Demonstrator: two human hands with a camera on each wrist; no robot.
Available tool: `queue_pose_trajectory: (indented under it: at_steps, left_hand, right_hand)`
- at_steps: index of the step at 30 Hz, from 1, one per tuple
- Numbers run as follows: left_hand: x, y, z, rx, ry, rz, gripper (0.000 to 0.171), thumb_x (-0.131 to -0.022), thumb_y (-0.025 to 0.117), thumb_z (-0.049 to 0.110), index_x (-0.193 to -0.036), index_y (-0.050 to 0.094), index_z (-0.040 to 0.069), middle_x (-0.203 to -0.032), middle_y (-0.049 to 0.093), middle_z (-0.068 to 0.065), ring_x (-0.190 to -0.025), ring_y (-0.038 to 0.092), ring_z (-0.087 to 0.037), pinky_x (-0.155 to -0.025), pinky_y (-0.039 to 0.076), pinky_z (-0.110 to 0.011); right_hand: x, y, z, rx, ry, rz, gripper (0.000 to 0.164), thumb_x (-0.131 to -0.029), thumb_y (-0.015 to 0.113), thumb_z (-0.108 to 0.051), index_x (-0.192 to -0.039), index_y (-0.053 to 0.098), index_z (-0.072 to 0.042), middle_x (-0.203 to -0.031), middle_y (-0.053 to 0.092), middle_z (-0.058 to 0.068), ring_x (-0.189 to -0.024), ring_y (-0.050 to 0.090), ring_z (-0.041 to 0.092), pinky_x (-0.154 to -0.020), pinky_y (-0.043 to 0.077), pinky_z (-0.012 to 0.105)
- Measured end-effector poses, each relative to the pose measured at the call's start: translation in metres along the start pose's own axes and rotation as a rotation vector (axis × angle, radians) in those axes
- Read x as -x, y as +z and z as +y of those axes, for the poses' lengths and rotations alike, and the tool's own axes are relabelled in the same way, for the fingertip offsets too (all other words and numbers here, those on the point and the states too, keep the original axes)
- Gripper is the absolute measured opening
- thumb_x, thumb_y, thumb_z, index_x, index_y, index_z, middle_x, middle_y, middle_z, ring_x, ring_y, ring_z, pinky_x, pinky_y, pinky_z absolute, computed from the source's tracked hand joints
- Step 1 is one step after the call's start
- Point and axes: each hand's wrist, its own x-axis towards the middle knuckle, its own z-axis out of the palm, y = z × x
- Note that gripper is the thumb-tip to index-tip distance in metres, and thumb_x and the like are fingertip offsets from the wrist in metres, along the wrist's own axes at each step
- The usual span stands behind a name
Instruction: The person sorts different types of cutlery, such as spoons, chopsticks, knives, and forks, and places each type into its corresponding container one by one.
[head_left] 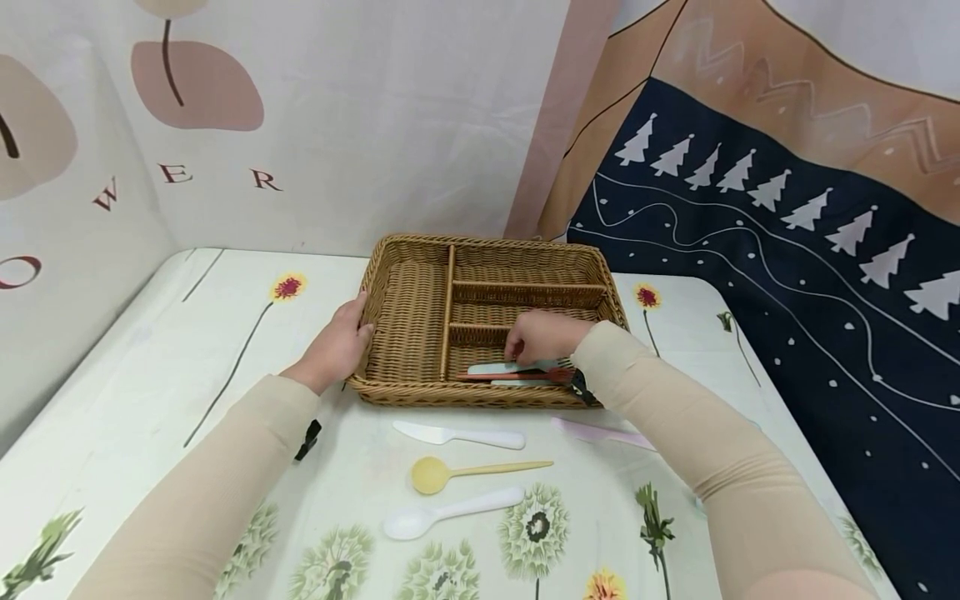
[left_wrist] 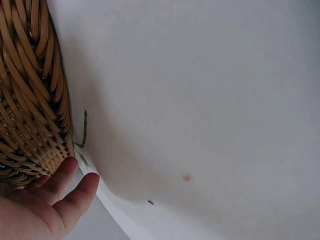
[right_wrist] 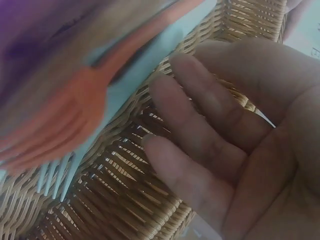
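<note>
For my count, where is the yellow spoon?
Head view, lower centre: the yellow spoon lies before the basket, between the white knife and white spoon.

Orange fork [right_wrist: 87, 95] blurred, cut off

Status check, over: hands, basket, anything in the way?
Left hand at left side of basket. Right hand inside, no grip visible. Orange fork, light-blue cutlery in front compartment. Right sleeve partly blocks view of lilac utensil.
</note>
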Motion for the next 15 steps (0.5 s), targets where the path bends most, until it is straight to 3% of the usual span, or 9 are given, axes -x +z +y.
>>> queue_pose_trajectory:
  at_steps: [15]
  left_hand:
    - [0.001,-0.002,0.002,0.004,-0.005,-0.004,0.06,-0.106,0.029,0.016,-0.154,-0.004,0.001,-0.157,0.009,-0.028,-0.141,0.018,-0.046,-0.113,0.021,-0.059]
  right_hand:
    - [0.017,0.0,0.003,-0.159,-0.019,0.076,0.022,-0.089,0.065,-0.003,-0.109,0.074,-0.006,-0.107,0.071,0.006,-0.09,0.064,0.011,-0.079,0.055,0.028]
